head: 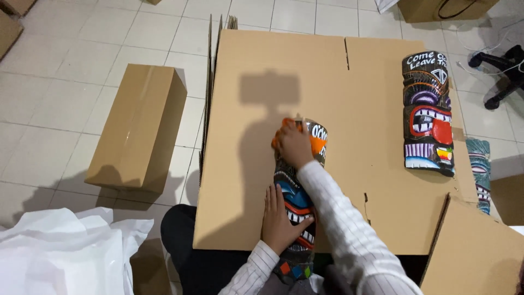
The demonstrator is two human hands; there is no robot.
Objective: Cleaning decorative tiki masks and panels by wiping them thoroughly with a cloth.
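On the flattened cardboard sheet (256, 180) spread over the tiled floor (65, 82), the person's right hand (293, 145) rests on the upper end of a painted wooden mask (299, 207), fingers curled over an orange cloth (281, 127) pressed against the mask's top. How tightly the fingers grip the cloth cannot be told. The left hand (278, 218) lies flat on the lower half of the same mask, fingers spread and straight, palm down on the painted teeth and red lips, holding nothing. Both arms wear white striped sleeves (349, 240).

The mask lies lengthwise on the near middle of the sheet, its lower end toward the person's lap. A second painted mask (428, 109) lies well apart on the right side of the sheet, face up. A third, bluish mask (480, 172) pokes out just beyond the sheet's right edge. A closed cardboard box (139, 125) stands on the tiles to the left, and white wrapping paper (60, 251) is heaped at the lower left. Another cardboard piece (475, 251) overlaps the sheet's near right corner.
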